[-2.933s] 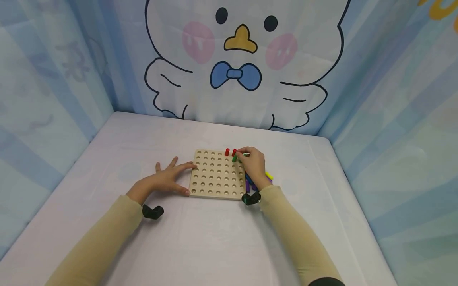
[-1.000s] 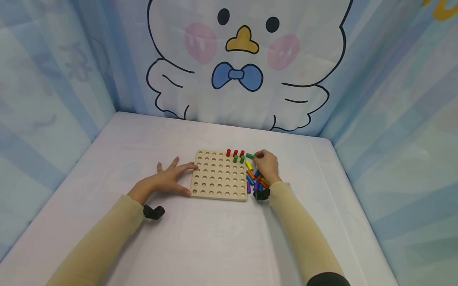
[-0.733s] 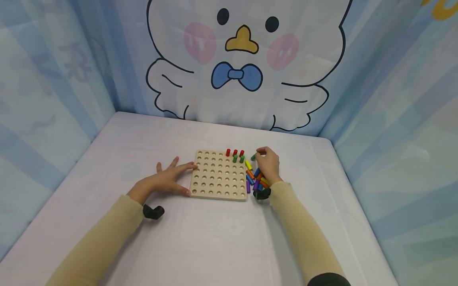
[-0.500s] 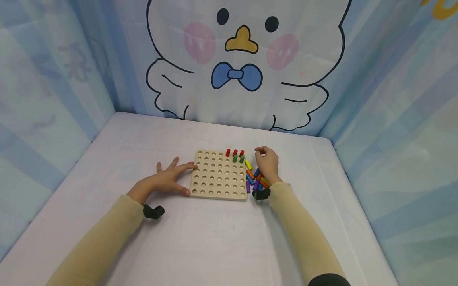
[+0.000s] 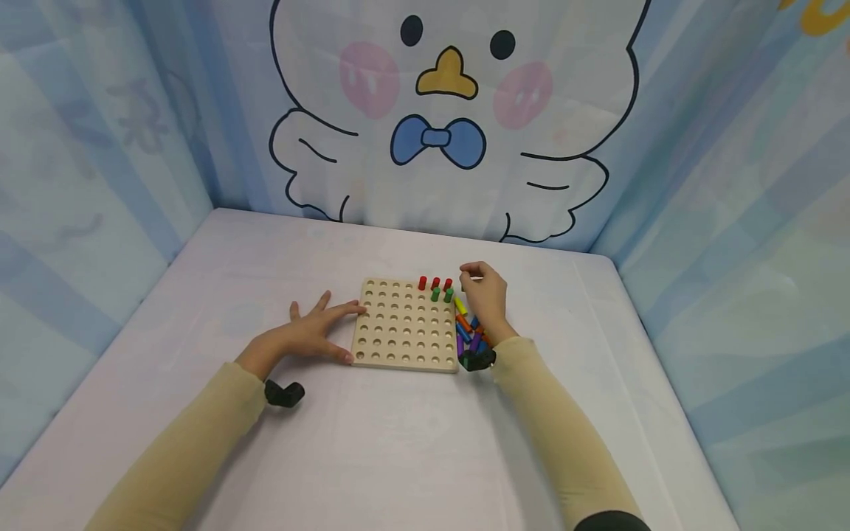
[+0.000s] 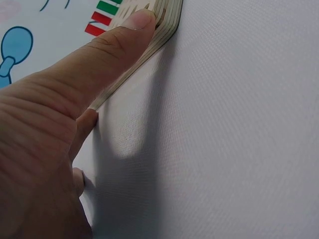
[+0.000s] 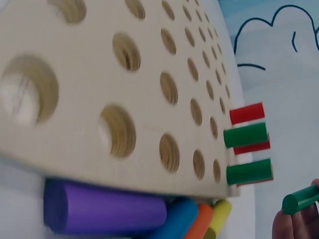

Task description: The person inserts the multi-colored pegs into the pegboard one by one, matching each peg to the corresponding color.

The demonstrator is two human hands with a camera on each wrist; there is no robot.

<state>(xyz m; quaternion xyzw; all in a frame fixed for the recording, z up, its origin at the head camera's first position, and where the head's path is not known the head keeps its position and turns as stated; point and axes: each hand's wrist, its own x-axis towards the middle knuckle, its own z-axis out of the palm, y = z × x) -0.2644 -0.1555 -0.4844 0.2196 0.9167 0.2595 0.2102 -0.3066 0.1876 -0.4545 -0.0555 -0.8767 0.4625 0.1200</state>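
- Draws the right hand [image 5: 487, 295] leftward and farther off since half a second ago, now near the far right corner of the pegboard [image 5: 399, 324]; leaves the left hand [image 5: 308, 332] as before at the board's left edge.
- Pinches a green peg [image 7: 300, 199] in the right fingertips, just off the board's far right corner, with one end sticking out free, not yet in any hole.
- Grasps nothing with the left fingers: spreads them loosely, resting the thumb on the board's near left corner and the index finger on its left edge, probably to steady it.
- Likely light and stiff for the peg, with no give under a pinch; perhaps a little slippery from the smooth coloured finish, and apt to roll if dropped beside the board. Cannot tell whether wood or plastic beneath the colour. Seems hardly fragile.
- Best held near one end, leaving the other clear to enter a hole upright.
- Rigid and flat for the board, probably easy to nudge; best steadied by the edges, clear of the holes.
- Along the board's far edge, three red pegs [image 5: 435, 282] standing; one row nearer, two standing green pegs [image 7: 246, 135].
- Beside the board's right edge, loose yellow, orange, blue and purple pegs, including a purple peg [image 7: 104, 206] lying lengthwise just beside it.
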